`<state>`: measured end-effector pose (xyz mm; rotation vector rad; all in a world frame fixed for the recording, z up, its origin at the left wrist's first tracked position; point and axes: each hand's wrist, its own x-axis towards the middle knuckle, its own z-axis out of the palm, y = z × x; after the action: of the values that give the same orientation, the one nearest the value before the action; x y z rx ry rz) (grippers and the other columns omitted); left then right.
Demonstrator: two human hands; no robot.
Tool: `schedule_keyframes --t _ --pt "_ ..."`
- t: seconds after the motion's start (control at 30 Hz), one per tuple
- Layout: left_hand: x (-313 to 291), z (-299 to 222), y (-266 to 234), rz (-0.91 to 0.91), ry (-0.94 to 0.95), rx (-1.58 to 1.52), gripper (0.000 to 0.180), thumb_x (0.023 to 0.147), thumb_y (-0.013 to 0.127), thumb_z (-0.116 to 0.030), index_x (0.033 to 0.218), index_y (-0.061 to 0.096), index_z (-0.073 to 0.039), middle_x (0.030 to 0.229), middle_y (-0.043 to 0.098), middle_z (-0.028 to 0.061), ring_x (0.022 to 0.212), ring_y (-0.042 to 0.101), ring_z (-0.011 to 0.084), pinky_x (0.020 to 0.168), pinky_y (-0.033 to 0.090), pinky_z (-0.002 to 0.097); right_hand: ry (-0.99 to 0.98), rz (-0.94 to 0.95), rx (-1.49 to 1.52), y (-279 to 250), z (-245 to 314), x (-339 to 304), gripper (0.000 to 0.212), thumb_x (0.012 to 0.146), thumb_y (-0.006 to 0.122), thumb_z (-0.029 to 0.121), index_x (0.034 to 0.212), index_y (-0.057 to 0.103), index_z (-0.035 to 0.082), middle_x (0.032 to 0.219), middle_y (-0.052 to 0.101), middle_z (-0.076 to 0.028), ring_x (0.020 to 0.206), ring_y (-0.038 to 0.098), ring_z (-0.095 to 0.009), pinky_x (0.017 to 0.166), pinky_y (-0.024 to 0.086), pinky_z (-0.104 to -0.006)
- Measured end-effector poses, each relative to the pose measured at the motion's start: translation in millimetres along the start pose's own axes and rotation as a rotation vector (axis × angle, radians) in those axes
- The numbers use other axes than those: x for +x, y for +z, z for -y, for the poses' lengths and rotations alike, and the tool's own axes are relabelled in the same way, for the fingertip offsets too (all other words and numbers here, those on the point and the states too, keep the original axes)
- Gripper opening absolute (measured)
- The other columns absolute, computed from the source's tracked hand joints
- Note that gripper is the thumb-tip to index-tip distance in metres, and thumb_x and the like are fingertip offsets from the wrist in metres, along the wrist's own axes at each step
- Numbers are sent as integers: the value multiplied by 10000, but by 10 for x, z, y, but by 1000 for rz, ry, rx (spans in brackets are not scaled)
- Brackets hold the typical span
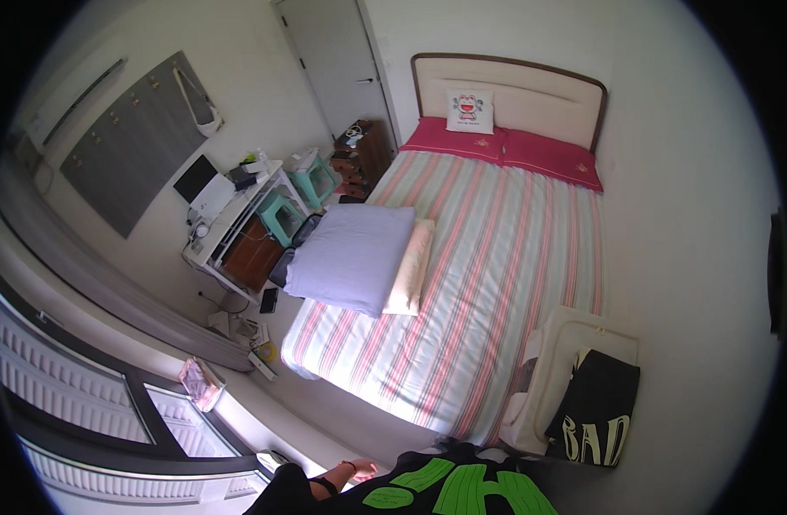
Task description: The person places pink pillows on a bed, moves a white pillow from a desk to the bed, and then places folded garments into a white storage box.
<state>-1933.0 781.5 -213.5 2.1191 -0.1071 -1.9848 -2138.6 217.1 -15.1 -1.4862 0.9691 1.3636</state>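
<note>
**Standing at the foot of a striped bed, hands empty**

A high, wide view looks down over a bedroom. The largest thing is the bed (pixel 496 257), covered by a sheet striped in pink, white and pale green, running from a padded cream headboard (pixel 509 90) down toward the viewer. Two magenta pillows (pixel 505 150) lie side by side against the headboard, with a small white cushion (pixel 470 112) bearing a cartoon figure propped upright above them. On the bed's left half sits a folded lavender blanket (pixel 352 256), resting on top of a cream pillow (pixel 411 266) whose right edge shows beside it. To the left of the bed stands a cluttered white counter (pixel 230 215) with green stools tucked near it. At the bed's near right corner a cream bag (pixel 574 352) stands on the floor, with a black printed tote (pixel 595 421) leaning against it.

At the bottom edge, the person's left hand (pixel 359 469) appears small, well apart from the bed and touching nothing; its fingers look loosely spread, though it is too small to be sure. The right hand is out of view.

Judging by the stance, the person is only approaching; the lavender blanket seems the likeliest thing to handle, and reaching it would call for stepping round to the bed's left side
</note>
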Motion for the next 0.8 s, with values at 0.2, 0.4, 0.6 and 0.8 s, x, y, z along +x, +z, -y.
schedule_keyframes --t 0.2,0.4,0.6,0.8 --pt "-509 116 -45 -112 -23 -136 406 928 514 -227 1328 534 -159 1079 689 77 861 659 209 748 563 360 -362 -244 -176 -567 1779 412 595 898 562 459 1345 532 68 1341 525 -234 1146 573 -355 935 478 -465" --pt "-911 -233 -366 -273 61 -312 391 923 517 -232 1305 546 -152 1073 691 84 865 660 217 753 560 365 -666 -273 -265 -561 2849 781 580 901 563 449 1335 538 64 1323 534 -230 1128 578 -350 923 482 -463" --pt "-1162 -549 -300 -351 100 -341 377 919 521 -238 1282 558 -145 1067 692 90 870 660 226 759 558 370 -786 -233 -240 -480 2902 1091 566 904 564 439 1324 544 60 1305 544 -227 1109 584 -345 910 486 -460" --pt "-1349 -628 9 -365 67 -324 364 915 524 -243 1260 570 -137 1061 693 97 874 661 234 764 555 374 -781 -232 -140 -587 2497 1436 551 907 565 429 1314 550 57 1287 553 -223 1091 589 -340 897 491 -457"
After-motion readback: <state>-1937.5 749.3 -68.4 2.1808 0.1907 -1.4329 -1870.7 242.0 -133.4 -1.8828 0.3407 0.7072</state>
